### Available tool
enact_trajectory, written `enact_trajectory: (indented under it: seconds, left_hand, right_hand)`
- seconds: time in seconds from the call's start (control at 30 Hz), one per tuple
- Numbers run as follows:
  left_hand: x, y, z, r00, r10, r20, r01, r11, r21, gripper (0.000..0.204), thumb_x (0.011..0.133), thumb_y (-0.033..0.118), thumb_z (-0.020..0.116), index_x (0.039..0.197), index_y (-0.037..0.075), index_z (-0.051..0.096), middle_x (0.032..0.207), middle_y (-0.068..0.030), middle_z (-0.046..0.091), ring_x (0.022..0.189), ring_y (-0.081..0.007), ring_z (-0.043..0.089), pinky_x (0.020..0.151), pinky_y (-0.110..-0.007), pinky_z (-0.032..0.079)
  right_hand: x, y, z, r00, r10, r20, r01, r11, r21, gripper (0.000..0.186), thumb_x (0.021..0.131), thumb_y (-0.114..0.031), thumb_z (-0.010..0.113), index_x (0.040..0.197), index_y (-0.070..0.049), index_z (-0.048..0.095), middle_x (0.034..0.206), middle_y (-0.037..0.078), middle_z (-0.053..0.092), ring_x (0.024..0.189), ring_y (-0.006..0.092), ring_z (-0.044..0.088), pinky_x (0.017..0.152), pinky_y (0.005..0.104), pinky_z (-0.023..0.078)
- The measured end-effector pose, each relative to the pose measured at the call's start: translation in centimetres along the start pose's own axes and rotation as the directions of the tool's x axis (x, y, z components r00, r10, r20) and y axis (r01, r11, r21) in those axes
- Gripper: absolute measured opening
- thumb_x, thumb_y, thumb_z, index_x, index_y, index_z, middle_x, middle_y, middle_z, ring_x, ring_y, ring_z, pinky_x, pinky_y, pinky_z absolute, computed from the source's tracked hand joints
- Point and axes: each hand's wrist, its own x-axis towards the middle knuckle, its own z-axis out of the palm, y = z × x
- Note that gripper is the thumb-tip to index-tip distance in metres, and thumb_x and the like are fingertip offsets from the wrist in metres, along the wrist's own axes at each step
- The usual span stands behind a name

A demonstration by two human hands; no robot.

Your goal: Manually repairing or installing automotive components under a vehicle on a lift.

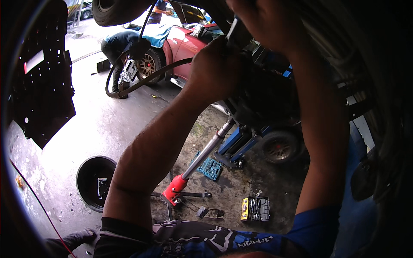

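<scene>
Head view, and both bare hands are raised beneath a dark vehicle underside (333,49): the left hand (217,71) is curled at the lower end of a slim silvery metal shaft (232,30), the right hand (269,26) bent just beside it, and shadow means I can't tell whether either grips. Behind the left wrist runs a curved black hose (161,72); lower down, a red-and-chrome pole jack (200,164) stands tilted.

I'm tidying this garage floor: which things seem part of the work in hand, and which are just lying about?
Seemingly part of the work:
left hand and right hand, raised
silver metal piece between the hands
dark assembly beside them
red jack, its silver post rising toward the assembly

Probably just lying about:
teal tool case
black round tub
open yellow-and-black toolbox
</scene>
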Motion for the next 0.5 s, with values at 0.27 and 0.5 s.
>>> enact_trajectory:
  seconds: [0.27, 0.5]
  left_hand:
    - [1.3, -1.7, -0.8, 0.827, 0.455, 0.329, -0.562, 0.675, 0.478, 0.014, 0.079, 0.016, 0.067, 0.085, 0.004, 0.063, 0.083, -0.0155, 0.063, 0.077, -0.0330, 0.064, 0.066, -0.040, 0.054]
    - [2.2, -0.4, -0.3, 0.846, 0.387, 0.366, -0.529, 0.692, 0.491, 0.025, 0.075, 0.013, 0.068, 0.095, 0.001, 0.065, 0.089, -0.0187, 0.063, 0.083, -0.0337, 0.064, 0.070, -0.039, 0.056]
  right_hand:
    - [3.1, 4.1, 1.6, 0.982, 0.189, -0.019, -0.189, 0.968, -0.167, 0.036, 0.081, -0.023, 0.068, 0.106, 0.002, 0.059, 0.104, 0.025, 0.064, 0.099, 0.0352, 0.063, 0.085, 0.0411, 0.048]
    - [2.3, 2.9, 0.2, 0.889, 0.440, 0.128, -0.443, 0.752, 0.488, 0.019, 0.090, -0.022, 0.062, 0.093, -0.004, 0.061, 0.081, 0.013, 0.065, 0.076, 0.0235, 0.064, 0.070, 0.0378, 0.050]
